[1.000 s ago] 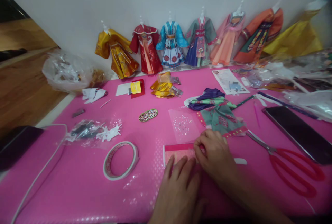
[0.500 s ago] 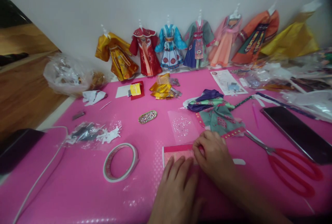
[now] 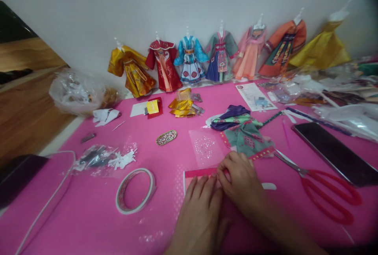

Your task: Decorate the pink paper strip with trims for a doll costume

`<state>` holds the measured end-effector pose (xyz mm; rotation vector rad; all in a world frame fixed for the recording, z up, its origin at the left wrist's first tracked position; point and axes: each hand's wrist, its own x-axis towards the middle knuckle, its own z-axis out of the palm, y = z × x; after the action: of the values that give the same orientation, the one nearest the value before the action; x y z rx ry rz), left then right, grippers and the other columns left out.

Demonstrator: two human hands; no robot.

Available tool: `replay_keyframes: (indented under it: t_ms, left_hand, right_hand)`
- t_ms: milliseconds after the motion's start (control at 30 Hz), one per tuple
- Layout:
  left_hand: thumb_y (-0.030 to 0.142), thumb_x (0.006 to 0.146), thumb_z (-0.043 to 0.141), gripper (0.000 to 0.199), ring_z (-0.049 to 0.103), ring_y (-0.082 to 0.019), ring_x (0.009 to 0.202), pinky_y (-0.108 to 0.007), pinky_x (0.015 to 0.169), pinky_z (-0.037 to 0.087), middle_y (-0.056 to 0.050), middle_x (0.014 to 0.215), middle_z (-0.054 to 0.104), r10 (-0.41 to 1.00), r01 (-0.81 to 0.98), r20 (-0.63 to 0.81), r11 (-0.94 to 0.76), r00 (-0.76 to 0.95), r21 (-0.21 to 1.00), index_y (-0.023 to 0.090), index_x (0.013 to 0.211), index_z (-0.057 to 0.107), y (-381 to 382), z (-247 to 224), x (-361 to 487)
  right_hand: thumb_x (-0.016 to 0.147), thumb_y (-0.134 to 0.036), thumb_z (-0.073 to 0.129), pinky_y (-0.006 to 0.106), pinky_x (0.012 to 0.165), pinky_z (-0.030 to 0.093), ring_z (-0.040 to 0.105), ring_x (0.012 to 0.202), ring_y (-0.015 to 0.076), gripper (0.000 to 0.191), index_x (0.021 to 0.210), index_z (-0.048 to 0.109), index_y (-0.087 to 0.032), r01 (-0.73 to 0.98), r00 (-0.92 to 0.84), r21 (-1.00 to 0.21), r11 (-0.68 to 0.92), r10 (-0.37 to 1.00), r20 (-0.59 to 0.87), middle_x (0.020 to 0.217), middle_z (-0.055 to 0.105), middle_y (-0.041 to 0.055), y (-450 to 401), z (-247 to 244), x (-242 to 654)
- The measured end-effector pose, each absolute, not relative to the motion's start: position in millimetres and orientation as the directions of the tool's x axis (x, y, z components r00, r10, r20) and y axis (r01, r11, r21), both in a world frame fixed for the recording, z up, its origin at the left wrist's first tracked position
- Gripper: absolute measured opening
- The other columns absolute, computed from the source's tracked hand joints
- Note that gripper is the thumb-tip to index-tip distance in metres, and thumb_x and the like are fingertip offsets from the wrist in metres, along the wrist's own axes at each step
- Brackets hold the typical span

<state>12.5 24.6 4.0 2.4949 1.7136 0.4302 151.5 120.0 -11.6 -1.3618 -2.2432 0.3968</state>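
Note:
A pale pink fabric piece (image 3: 189,179) with a deep pink band along its top and a white left edge lies flat on the pink table cover. My left hand (image 3: 198,211) rests on it, fingers stretched out and pressing it down. Beside it, my right hand (image 3: 240,182) has thumb and forefinger pinched at the deep pink band; the fingertips and the right part of the piece are hidden. Just beyond are a clear sheet of small rhinestones (image 3: 205,148) and a grey-green and purple doll garment (image 3: 246,131). A white rounded strip (image 3: 269,186) pokes out right of my right hand.
Red-handled scissors (image 3: 327,192) and a black phone (image 3: 333,148) lie on the right. To the left are a tape roll (image 3: 119,194), a patterned oval clip (image 3: 166,137) and a plastic bag of white bits (image 3: 106,158). Several dressed doll forms (image 3: 190,58) line the wall.
The view has shifted slightly, so everything sits a little lower and further left. My left fingertips have slid up onto the deep pink band, close to my right hand's pinch.

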Motion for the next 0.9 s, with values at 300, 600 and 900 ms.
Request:
replay_keyframes:
  t_ms: [300,600,900]
  left_hand:
    - [0.044,0.091,0.062,0.051,0.06,-0.033,0.122,-0.054,0.105,0.051,-0.011,0.136,0.064,0.93,0.909,0.184,-0.354,0.318,0.22,0.016,0.133,0.055,27.5,0.5,12.6]
    - [0.048,0.093,0.057,0.043,0.063,-0.033,0.116,-0.058,0.097,0.052,-0.01,0.133,0.065,0.911,0.907,0.198,-0.394,0.363,0.15,0.018,0.123,0.061,34.2,9.1,11.4]
    - [0.046,0.089,0.065,0.045,0.065,-0.034,0.11,-0.059,0.1,0.049,-0.011,0.122,0.071,0.899,0.904,0.182,-0.419,0.399,0.087,0.015,0.121,0.064,40.7,13.2,11.1]
  right_hand:
    - [0.085,-0.016,0.058,0.039,0.075,0.037,0.051,0.083,0.025,0.015,0.071,0.061,-0.021,0.695,-0.387,-0.545,0.469,0.883,0.265,0.082,0.059,0.0047,122.7,-11.1,155.2]
    - [0.091,-0.02,0.053,0.042,0.078,0.042,0.058,0.084,0.0254,0.012,0.086,0.063,-0.022,0.681,-0.339,-0.502,0.534,0.837,0.431,0.086,0.066,0.0049,126.8,14.3,219.8]
    - [0.091,-0.008,0.048,0.047,0.094,0.041,0.06,0.104,0.0284,0.03,0.112,0.069,-0.015,0.6,-0.547,-0.363,0.713,0.697,0.464,0.115,0.073,0.0074,98.0,-5.7,227.6]
